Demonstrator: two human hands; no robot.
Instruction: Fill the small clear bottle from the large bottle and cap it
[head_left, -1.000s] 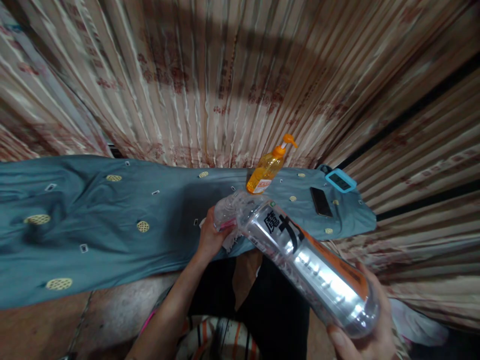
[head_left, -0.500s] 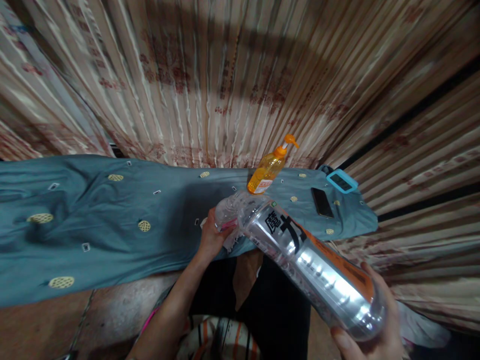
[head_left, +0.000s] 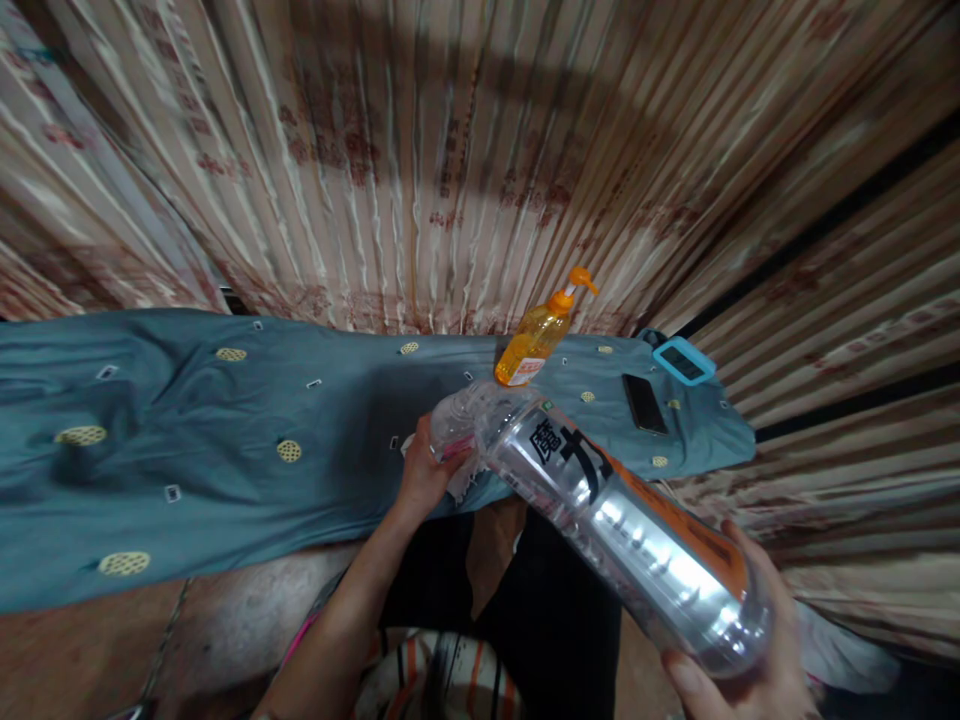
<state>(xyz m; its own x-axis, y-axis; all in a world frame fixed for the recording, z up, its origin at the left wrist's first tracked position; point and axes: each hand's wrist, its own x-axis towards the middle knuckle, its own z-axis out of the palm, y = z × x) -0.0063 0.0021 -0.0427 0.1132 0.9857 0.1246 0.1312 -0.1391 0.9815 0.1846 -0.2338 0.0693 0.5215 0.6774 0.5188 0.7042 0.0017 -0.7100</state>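
A large clear plastic bottle [head_left: 615,520] with black characters and an orange label runs slantwise from frame centre to the lower right. The right hand [head_left: 750,660] cups its base, fingers wrapped around it; the left hand [head_left: 424,475] is clamped on the neck end at centre. Just above stands an orange pump bottle [head_left: 536,340] on the teal cloth [head_left: 187,450], with a dark phone [head_left: 643,403] and blue-cased device [head_left: 681,361] toward the right, before striped curtains [head_left: 450,150].

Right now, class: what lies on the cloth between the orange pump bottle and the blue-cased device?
In the head view, a dark phone lies flat on the blue cloth, between the orange pump bottle and the blue-cased device.
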